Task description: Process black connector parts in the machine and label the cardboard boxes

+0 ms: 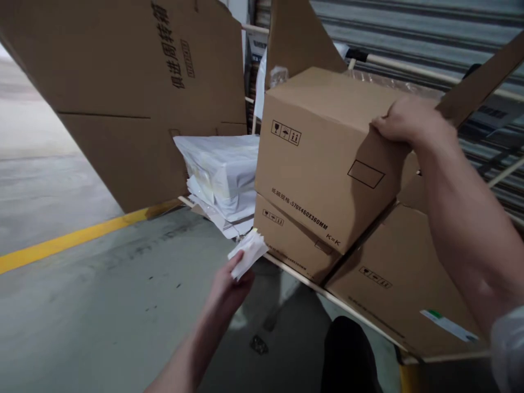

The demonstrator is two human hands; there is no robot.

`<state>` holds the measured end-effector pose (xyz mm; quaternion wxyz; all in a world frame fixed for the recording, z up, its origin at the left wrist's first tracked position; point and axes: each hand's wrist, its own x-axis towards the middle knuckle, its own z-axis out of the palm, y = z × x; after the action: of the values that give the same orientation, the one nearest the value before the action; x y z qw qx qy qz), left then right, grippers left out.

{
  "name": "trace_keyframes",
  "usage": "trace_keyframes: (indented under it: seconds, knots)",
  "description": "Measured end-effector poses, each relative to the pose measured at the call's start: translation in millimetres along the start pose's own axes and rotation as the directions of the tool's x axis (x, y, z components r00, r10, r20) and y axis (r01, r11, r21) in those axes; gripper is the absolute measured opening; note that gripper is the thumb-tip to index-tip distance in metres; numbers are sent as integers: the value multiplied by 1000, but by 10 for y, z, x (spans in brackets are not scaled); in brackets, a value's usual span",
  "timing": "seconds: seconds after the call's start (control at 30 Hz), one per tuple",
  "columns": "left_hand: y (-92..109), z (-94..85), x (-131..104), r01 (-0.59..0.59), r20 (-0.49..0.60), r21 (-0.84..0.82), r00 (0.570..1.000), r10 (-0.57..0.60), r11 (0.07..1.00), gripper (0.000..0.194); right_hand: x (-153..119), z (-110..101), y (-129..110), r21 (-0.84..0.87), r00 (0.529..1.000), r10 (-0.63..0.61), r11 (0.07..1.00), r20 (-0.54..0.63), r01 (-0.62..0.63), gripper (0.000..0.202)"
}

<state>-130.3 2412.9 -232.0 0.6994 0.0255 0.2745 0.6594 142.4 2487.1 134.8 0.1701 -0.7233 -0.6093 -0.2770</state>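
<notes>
My left hand [234, 281] is closed on a small wad of white paper [250, 252], thumb on top, held low over the floor in front of the stack. My right hand [415, 123] grips the upper right edge of a brown cardboard box [311, 164], its fingers partly hidden behind the edge. This box is slightly tilted and rests on another cardboard box [286, 240]. A further box [385, 284] stands to the right, under my right forearm. Left of the stack lies a white wrapped bundle [229, 169] on flat white sheets.
A large cardboard sheet [135, 98] leans at the left. A yellow line [110, 226] crosses the grey floor [102, 305]. Behind the boxes run a pale rail [409, 66] and a ribbed metal shutter [393, 27]. My dark-clad leg [347, 355] shows at the bottom.
</notes>
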Motion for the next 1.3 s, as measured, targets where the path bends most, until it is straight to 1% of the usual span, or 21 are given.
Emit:
trace_keyframes:
  seconds: [0.1, 0.17, 0.2, 0.27, 0.3, 0.33, 0.37, 0.4, 0.43, 0.47, 0.53, 0.63, 0.7, 0.8, 0.87, 1.0, 1.13, 1.2, 1.23, 1.27, 1.3]
  knots:
    - [105, 419, -212, 61, 42, 10, 997, -61, 998, 18, -56, 8, 51, 81, 1000, 27, 996, -2, -27, 58]
    - [180, 643, -360, 97, 80, -5, 992, -97, 995, 18, -255, -62, 57, 141, 995, 17, 990, -102, -3, 51]
    - [214, 738, -416, 98, 100, -18, 990, -95, 995, 17, -427, -101, 28, 175, 981, -10, 984, -195, 45, 46]
    - [262, 893, -482, 83, 156, -49, 985, -75, 995, 17, -906, -138, -104, 255, 904, -91, 943, -417, 212, 36]
    - [274, 956, -497, 79, 190, -70, 980, -64, 994, 17, -1196, -116, -203, 303, 850, -145, 893, -507, 333, 30]
    - [278, 1011, -507, 72, 207, -93, 977, -52, 993, 16, -1500, -58, -317, 402, 831, -197, 802, -520, 442, 26]
    - [272, 1058, -518, 62, 223, -117, 974, -35, 991, 17, -1797, 38, -442, 575, 860, -228, 662, -456, 481, 19]
    - [260, 1099, -535, 51, 235, -137, 972, -18, 989, 19, -2068, 170, -572, 707, 886, -278, 534, -371, 463, 14]
    - [242, 1133, -560, 46, 243, -145, 970, -9, 988, 22, -2295, 330, -702, 797, 886, -369, 424, -280, 429, 12]
    - [220, 1160, -592, 52, 258, -138, 966, -15, 989, 25, -2466, 505, -826, 852, 912, -341, 383, -228, 357, 12]
    - [178, 1195, -660, 86, 286, -99, 957, -54, 991, 32, -2630, 840, -1032, 925, 936, -335, 311, -110, 220, 14]
    - [139, 1215, -699, 69, 271, -63, 961, -50, 996, 36, -2564, 1142, -1201, 977, 928, -373, 200, 7, 73, 16]
    - [132, 1213, -659, 13, 237, -73, 971, 5, 997, 36, -2447, 1210, -1238, 987, 903, -427, 156, 49, 20, 15]
    - [132, 1193, -534, -69, 198, -103, 976, 88, 992, 33, -2283, 1277, -1256, 989, 864, -492, 137, 112, -50, 19]
    - [128, 1182, -448, -147, 174, -111, 971, 164, 983, 30, -2185, 1368, -1284, 984, 826, -535, 94, 178, -152, 22]
    - [94, 1243, -317, -235, 114, -83, 963, 243, 969, 30, -2006, 1648, -1387, 914, 727, -636, -82, 260, -398, 26]
    - [135, 1368, -121, -299, 117, -22, 947, 299, 954, 31, -1900, 1921, -1388, 829, 737, -613, -228, 286, -511, 27]
    - [254, 1371, 2, -378, 97, 59, 923, 371, 924, 27, -1876, 2023, -1292, 797, 735, -603, -256, 310, -546, 28]
    - [335, 1349, 53, -449, 78, 122, 893, 443, 885, 26, -1864, 2062, -1223, 787, 732, -598, -257, 326, -561, 29]
    - [422, 1314, 91, -535, 64, 205, 843, 534, 820, 26, -1848, 2094, -1148, 782, 731, -591, -253, 340, -569, 29]
    - [506, 1269, 112, -618, 66, 304, 773, 631, 725, 28, -1825, 2118, -1073, 784, 735, -582, -247, 350, -569, 29]
